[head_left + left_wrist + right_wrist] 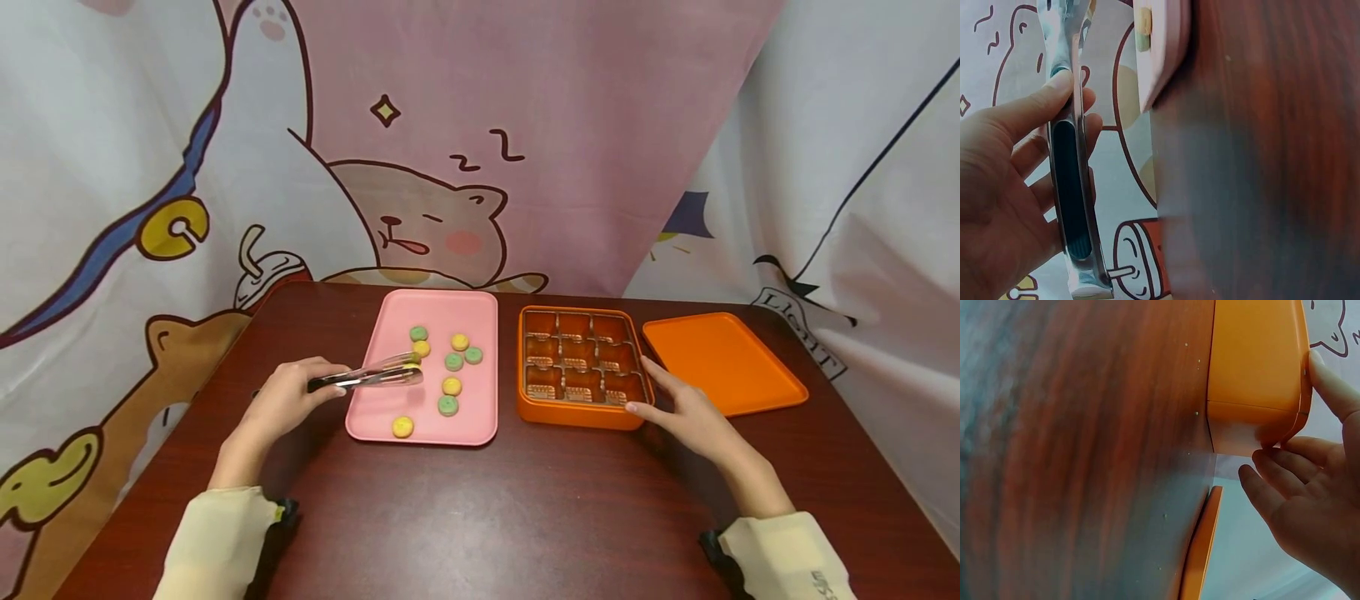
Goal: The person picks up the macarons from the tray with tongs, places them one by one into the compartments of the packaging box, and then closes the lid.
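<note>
My left hand [288, 396] grips metal tongs [1069, 144] by their black-inlaid handles, thumb on one arm and fingers round the other. The tong tips reach over the pink tray [480, 425], where small round green sweets [447, 406] and yellow sweets [402, 427] lie scattered. A green and a yellow piece show at the tips; I cannot tell whether they are pinched. My right hand [693, 417] rests on the near right corner of the orange box [581, 414], thumb on the rim and straight fingers along its side. Inside the box sits a clear divided insert [576, 353].
An orange lid [731, 362] lies on the table right of the box. The dark wood table [480, 517] meets a printed curtain [585, 167] at its back and sides. The pink tray and the box stand side by side with a narrow gap.
</note>
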A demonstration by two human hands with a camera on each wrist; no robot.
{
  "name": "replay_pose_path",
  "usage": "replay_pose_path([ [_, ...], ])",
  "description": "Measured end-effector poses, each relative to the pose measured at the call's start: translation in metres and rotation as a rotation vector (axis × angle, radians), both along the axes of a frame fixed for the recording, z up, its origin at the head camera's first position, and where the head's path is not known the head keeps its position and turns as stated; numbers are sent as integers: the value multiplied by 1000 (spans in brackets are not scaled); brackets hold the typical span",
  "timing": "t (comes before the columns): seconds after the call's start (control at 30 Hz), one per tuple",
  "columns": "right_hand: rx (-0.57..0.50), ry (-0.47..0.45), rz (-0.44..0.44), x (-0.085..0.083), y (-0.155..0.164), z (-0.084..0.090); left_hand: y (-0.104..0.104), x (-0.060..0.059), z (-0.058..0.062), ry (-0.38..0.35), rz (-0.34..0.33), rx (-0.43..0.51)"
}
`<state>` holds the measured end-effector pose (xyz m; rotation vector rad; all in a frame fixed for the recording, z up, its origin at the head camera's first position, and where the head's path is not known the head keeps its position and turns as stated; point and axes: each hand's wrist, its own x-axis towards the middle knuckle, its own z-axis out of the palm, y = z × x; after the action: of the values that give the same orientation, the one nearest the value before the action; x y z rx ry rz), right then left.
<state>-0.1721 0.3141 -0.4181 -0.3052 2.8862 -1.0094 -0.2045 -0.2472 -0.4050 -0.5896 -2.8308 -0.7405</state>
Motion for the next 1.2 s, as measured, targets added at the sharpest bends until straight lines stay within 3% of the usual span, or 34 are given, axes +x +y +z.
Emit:
replay_pose_path([
  [0.63,3,3,1,0,1,-1,43,-16,22,2,3,32],
  [0.87,5,2,1,0,1,-1,57,-21,25,37,-17,53],
  [1.2,4,1,-1,1,1,-1,79,-26,29,29,-53,97],
])
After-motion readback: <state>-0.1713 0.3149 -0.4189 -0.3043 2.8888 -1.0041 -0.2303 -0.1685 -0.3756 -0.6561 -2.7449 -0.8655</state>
